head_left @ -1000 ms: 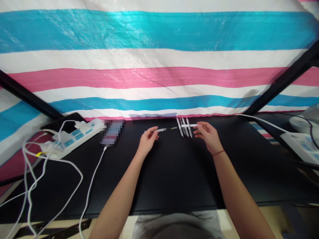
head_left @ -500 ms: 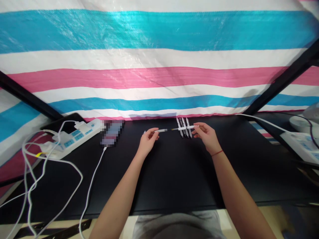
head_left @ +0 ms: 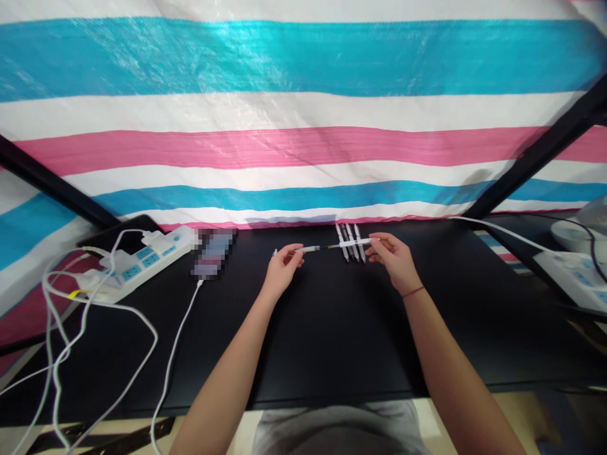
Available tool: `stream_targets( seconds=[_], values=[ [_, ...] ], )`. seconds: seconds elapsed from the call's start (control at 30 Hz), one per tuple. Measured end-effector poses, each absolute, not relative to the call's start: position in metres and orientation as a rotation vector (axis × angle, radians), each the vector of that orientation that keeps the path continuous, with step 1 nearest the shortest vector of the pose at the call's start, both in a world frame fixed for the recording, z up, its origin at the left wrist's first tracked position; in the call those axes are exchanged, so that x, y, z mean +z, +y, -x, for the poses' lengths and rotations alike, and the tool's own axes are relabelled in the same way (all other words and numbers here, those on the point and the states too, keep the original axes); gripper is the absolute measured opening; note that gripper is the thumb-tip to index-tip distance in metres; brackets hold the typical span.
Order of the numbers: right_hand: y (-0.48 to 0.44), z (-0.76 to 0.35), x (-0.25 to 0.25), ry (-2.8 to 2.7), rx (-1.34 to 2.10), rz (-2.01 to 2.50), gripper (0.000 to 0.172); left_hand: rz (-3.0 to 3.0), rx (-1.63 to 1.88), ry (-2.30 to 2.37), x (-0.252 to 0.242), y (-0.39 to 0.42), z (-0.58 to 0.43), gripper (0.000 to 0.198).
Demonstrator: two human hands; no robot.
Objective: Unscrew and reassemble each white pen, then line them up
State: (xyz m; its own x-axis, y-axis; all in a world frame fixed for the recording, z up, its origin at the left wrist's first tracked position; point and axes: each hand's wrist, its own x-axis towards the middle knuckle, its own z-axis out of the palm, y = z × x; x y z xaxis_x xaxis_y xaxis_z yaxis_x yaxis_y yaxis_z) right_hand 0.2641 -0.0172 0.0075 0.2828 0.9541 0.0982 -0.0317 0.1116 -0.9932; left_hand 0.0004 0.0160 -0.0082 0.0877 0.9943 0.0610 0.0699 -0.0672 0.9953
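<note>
1. The left hand [head_left: 283, 275] has its fingers [head_left: 290, 253] closed on a white pen section [head_left: 307, 249], pinched between thumb and fingertips, with its narrower end toward the right hand.
2. The right hand [head_left: 393, 262] has its fingers [head_left: 379, 241] closed on a white pen barrel [head_left: 358, 242], and a thin dark pen refill [head_left: 334, 246] sticks out of it toward the left hand.
3. The pen section and the barrel lie in one line, just apart, and the barrel crosses over a row of pens [head_left: 349, 235].
4. The row lies side by side on the black worktop [head_left: 332, 328] near its far edge, between the hands and the tarpaulin, and is a mix of white and dark pens.
5. A red string bracelet [head_left: 413, 292] circles the right wrist.
6. Left of the hands lies a pixelated phone [head_left: 213, 253] with a white charging cable [head_left: 177, 341] running from it.
7. Further left sits a white power strip [head_left: 142, 259] with plugs and tangled white cables [head_left: 54, 316].
8. A second white power strip [head_left: 573, 278] lies at the far right.
9. A blue, white and pink striped tarpaulin [head_left: 303, 126] hangs behind the worktop, crossed by black frame bars [head_left: 545, 158].
</note>
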Motion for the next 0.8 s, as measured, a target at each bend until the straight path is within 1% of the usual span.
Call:
stream_targets(
  seconds=[0.23,0.57,0.8],
  values=[
    [-0.019,-0.253,0.006,-1.087,1.004,1.190,0.035,-1.367,1.106,1.130,-0.008,0.012,-0.007,0.043],
    [-0.020,-0.246,0.007,-1.139,0.994,1.183,0.037,-1.364,1.053,1.091,-0.006,0.008,-0.010,0.041],
    [-0.020,-0.248,0.003,-1.184,0.997,1.230,0.031,-1.365,1.066,1.073,-0.009,0.009,-0.010,0.042]
  ],
)
